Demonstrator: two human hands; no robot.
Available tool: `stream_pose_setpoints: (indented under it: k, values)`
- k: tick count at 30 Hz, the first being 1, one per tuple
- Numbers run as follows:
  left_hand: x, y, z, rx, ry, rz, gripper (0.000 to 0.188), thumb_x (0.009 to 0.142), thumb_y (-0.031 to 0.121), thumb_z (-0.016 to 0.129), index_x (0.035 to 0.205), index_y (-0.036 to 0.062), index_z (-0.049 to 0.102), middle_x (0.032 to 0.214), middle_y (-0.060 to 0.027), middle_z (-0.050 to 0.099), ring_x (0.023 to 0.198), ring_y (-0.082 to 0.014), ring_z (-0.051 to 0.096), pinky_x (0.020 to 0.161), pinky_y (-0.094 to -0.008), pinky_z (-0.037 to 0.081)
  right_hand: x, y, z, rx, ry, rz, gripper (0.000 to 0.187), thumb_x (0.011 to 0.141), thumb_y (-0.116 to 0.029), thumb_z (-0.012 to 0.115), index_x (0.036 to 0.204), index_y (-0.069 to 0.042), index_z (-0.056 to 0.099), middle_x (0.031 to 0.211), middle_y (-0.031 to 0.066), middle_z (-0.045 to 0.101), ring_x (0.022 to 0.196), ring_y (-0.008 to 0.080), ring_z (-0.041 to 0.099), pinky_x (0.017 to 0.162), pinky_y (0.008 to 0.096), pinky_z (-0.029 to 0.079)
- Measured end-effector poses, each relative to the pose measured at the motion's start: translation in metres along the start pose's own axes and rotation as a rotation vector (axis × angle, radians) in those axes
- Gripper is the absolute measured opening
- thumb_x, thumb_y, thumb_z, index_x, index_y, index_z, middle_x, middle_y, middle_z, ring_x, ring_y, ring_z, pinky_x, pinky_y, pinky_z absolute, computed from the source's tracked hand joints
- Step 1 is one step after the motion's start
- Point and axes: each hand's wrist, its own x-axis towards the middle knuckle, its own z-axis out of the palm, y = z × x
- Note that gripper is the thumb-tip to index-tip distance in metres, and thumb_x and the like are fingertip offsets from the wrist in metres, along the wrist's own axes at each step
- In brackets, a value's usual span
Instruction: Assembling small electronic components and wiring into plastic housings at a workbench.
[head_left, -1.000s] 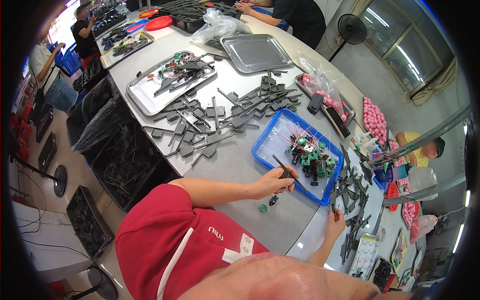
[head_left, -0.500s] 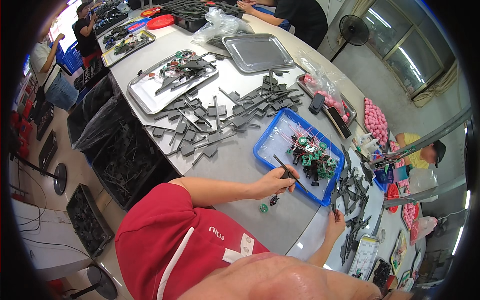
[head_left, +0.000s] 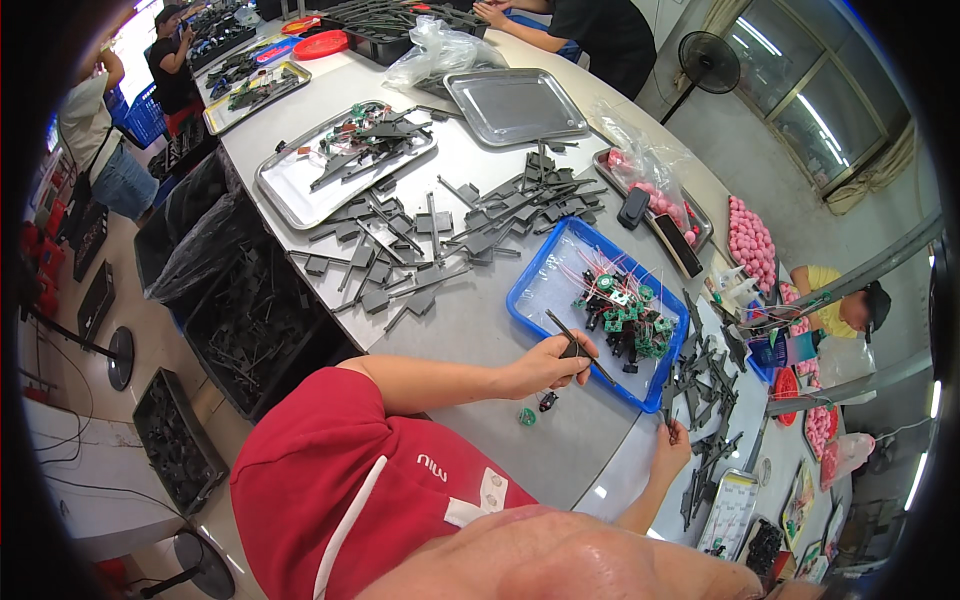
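Note:
My left hand is closed around a long, thin dark grey plastic part, held slanting over the near edge of a blue tray. Just below that hand lie a small round green circuit board and a small black component. Inside the tray is a heap of green circuit boards with thin wires and black pieces. My right hand is at the edge of a pile of dark grey plastic parts, its fingers pinched on one of them; its far end merges with the pile.
More grey plastic parts spread across the table beyond. Metal trays, a phone and pink balls lie further off. A black crate stands left of the table. Other people sit or stand around.
My hands and the parts in them hold the same place. At the far left, a standing person's arm has gone up toward the head.

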Motion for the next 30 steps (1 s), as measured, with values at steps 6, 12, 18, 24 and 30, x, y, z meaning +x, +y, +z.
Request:
stream_pose_setpoints:
  k: [6, 12, 18, 24, 30]
  values:
    - [0.0, 0.0, -0.001, -0.007, -0.009, -0.003, 0.018, 0.09, 0.012, 0.047, 0.107, 0.0081, 0.042, 0.075, -0.0009, 0.055, 0.052, -0.0045, 0.036, 0.047, -0.0201, 0.03, 0.0, 0.002, 0.001, 0.041, 0.004, 0.006, 0.023, 0.079, -0.006, 0.063, 0.1, 0.003, 0.061, 0.079, 0.0037, 0.063, 0.068, 0.0079, 0.056, 0.064, 0.0222, 0.046]
    - [-0.001, 0.001, 0.0, -0.005, -0.01, 0.003, 0.018, 0.09, 0.012, 0.047, 0.107, 0.0085, 0.042, 0.075, -0.0004, 0.055, 0.052, -0.0044, 0.036, 0.047, -0.0201, 0.03, 0.0, 0.003, 0.0, 0.021, -0.004, 0.009, 0.024, 0.079, -0.007, 0.063, 0.101, 0.003, 0.061, 0.081, 0.0046, 0.064, 0.07, 0.0087, 0.057, 0.065, 0.0224, 0.046]
    - [0.001, -0.002, 0.0, -0.009, -0.009, 0.007, 0.018, 0.091, 0.011, 0.046, 0.109, 0.0082, 0.041, 0.076, -0.0018, 0.055, 0.052, -0.0033, 0.034, 0.046, -0.0179, 0.026, 0.001, 0.007, -0.002, 0.006, -0.002, -0.009, 0.024, 0.08, -0.008, 0.063, 0.101, 0.003, 0.061, 0.082, 0.0048, 0.064, 0.07, 0.009, 0.057, 0.066, 0.0229, 0.046]
    - [-0.001, -0.002, -0.002, -0.006, 0.009, 0.027, 0.018, 0.091, 0.011, 0.046, 0.109, 0.0084, 0.042, 0.076, -0.0014, 0.055, 0.053, -0.003, 0.034, 0.046, -0.0177, 0.026, 0.002, 0.0, 0.002, -0.011, -0.005, 0.0, 0.023, 0.08, -0.008, 0.063, 0.101, 0.003, 0.06, 0.082, 0.0057, 0.064, 0.071, 0.0099, 0.058, 0.067, 0.0235, 0.047]
    - [-0.001, 0.0, 0.001, -0.001, -0.022, 0.054, 0.019, 0.091, 0.013, 0.047, 0.109, 0.0084, 0.043, 0.076, -0.0005, 0.054, 0.053, -0.0021, 0.033, 0.046, -0.0173, 0.025, 0.0, 0.009, -0.002, -0.01, -0.007, -0.025, 0.023, 0.081, -0.008, 0.062, 0.099, 0.005, 0.059, 0.083, 0.0072, 0.064, 0.072, 0.0107, 0.059, 0.068, 0.0242, 0.047]
